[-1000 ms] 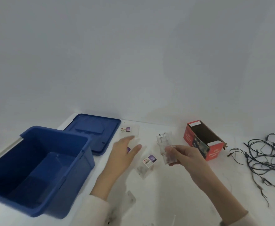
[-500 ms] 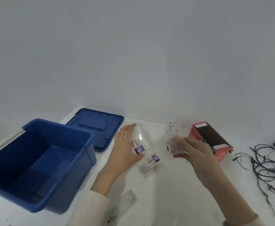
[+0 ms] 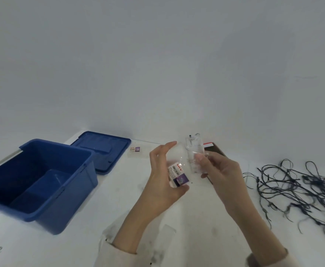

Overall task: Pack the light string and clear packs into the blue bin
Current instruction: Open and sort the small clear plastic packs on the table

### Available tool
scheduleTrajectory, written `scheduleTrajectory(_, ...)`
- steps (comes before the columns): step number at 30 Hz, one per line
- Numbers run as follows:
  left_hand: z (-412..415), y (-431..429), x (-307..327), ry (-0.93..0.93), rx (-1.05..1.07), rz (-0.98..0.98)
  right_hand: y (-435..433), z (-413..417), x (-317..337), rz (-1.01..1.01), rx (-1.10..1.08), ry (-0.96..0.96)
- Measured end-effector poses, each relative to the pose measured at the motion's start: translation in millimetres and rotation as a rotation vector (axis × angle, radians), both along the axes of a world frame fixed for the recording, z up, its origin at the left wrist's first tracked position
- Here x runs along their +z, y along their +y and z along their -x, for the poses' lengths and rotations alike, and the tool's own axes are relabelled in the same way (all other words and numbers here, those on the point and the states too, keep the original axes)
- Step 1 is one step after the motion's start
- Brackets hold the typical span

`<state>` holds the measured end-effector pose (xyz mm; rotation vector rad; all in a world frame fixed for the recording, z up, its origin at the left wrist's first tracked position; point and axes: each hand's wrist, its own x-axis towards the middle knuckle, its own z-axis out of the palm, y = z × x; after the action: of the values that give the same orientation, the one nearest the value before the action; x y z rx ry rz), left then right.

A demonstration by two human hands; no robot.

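Single head-worn view (wide-angle): faces forward and down, close over white table (image 3: 119, 199); wall (image 3: 157, 64) fills upper half.

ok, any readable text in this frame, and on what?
"DIY" (red, probably): label on the clear pack in the left hand; its barcode print is blurred.
Label on the table pack beside the blue lid: too small.
Red box: nothing legible.
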<state>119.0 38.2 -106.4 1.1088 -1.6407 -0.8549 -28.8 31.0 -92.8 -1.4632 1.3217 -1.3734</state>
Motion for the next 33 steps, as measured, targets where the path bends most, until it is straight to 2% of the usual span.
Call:
scheduleTrajectory(6,33,24,15,0.063,-0.031,-0.022,35,33,16,0.029,0.044,0.055)
scheduleTrajectory(14,62,53,33,0.099,-0.144,-0.022,64,54,21,0.062,0.042,0.233)
scheduleTrajectory(18,71,64,42,0.312,-0.206,-0.001,83,55,33,0.015,0.045,0.075)
scheduleTrajectory(21,82,67,49,0.622,-0.063,-0.062,89,52,36,0.097,0.038,0.095)
scheduleTrajectory(24,92,69,48,0.804,0.053,-0.108,90,48,35,0.184,-0.052,-0.042)
scheduleTrajectory(26,95,72,50,0.846,0.056,-0.147,91,46,34,0.25,-0.091,-0.073)
scheduleTrajectory(33,96,78,56,0.866,0.053,-0.209,95,44,35,0.378,-0.1,0.09)
